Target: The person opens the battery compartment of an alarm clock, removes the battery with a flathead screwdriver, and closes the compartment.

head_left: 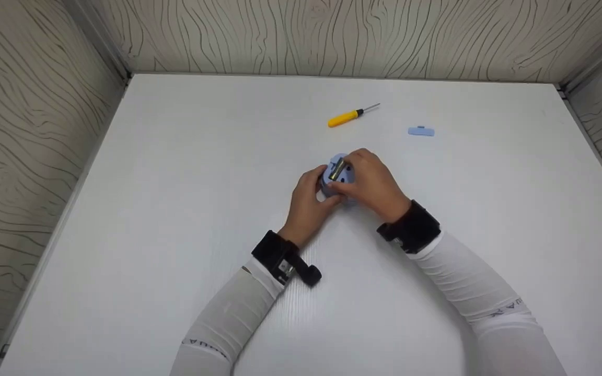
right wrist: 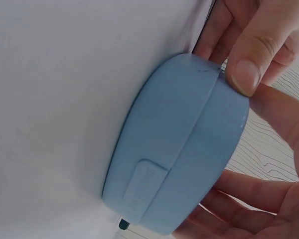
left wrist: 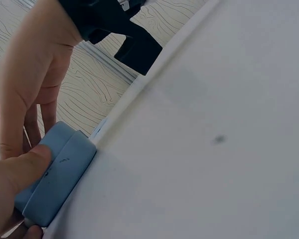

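- The small battery (head_left: 337, 169) was right over the face of the round blue case (right wrist: 174, 139), in the middle of the white table (head_left: 201, 156). It was long and thin and leaned on a slant, one end near and left, the other far and right. I could not tell if it sat down in the case or just above it.
- That slant, set against the case under it, looked like the thing that mattered most.
- The right hand (head_left: 374, 183) was nearest to the battery and came in from the right. It pinched the battery, with a finger at the far end and the thumb by the near end.
- The left hand (head_left: 309, 203) was on the left and near side of the case. It gripped the case with thumb and fingers, so the battery was to its right and a bit far.
- The case had its face with the dark holes turned up, and its side showed in both wrist views.
- Farther off, past the hands, lay a yellow screwdriver (head_left: 345, 118), its tip to the far right.
- To the right of that lay a small blue cover (head_left: 421, 131), long from left to right, well apart from the case.
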### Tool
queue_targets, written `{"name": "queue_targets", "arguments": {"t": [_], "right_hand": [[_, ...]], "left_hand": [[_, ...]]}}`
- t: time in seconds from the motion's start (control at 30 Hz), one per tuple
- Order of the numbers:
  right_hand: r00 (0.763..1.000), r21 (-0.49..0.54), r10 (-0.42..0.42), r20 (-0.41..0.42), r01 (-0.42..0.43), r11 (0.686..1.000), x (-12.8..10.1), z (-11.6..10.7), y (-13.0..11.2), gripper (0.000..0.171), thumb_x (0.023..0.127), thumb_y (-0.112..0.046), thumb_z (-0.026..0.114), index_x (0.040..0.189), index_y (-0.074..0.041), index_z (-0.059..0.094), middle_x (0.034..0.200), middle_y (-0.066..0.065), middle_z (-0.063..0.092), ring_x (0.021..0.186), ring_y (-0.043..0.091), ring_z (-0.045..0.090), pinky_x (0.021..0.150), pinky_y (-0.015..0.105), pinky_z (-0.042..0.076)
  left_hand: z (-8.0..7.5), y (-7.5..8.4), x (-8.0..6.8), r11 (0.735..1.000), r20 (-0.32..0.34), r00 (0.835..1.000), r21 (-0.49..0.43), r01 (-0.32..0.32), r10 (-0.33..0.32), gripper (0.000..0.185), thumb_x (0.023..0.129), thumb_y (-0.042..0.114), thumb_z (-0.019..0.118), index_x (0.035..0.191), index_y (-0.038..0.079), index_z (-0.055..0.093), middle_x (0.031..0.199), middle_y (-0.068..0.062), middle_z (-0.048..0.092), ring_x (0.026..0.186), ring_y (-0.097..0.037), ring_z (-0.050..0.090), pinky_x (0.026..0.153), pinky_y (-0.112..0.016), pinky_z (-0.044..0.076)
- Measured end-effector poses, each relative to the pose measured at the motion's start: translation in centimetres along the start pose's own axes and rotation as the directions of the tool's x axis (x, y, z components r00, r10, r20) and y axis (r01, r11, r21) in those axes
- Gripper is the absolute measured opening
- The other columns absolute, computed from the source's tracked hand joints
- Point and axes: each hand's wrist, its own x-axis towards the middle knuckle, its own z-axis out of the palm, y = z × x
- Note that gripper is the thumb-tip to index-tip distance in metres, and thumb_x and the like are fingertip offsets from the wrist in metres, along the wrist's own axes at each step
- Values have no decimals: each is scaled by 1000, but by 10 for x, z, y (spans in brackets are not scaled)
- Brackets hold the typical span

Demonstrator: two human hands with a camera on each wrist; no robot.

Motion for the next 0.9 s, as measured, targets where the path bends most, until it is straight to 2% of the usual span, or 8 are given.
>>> {"name": "queue_targets", "arguments": {"t": [0.27,0.6,0.9], "right_hand": [[998,2,59,29,-59,998,1,0,-3,63,84,-27,85,126,13,60,126,26,59,110,34,58,98,46,50],[999,-3,40,1,-40,999,1,2,-3,61,83,-26,86,123,13,60,122,26,61,105,33,57,94,45,50],[999,-9,51,2,-51,999,2,2,-4,60,83,-23,86,122,14,60,121,26,61,104,34,59,93,44,51]], "left_hand": [[-1,0,0,1000,13,1000,15,21,-22,72,89,14,80,148,-1,43,144,-16,49,136,-24,48,110,-18,38],[-1,0,0,999,6,999,-10,36,-36,70,89,12,79,148,-1,44,144,-16,49,136,-23,49,110,-18,39],[-2,1,1,1000,6,1000,17,23,-23,73,88,18,81,147,-1,45,143,-17,50,137,-24,48,110,-19,38]]}}
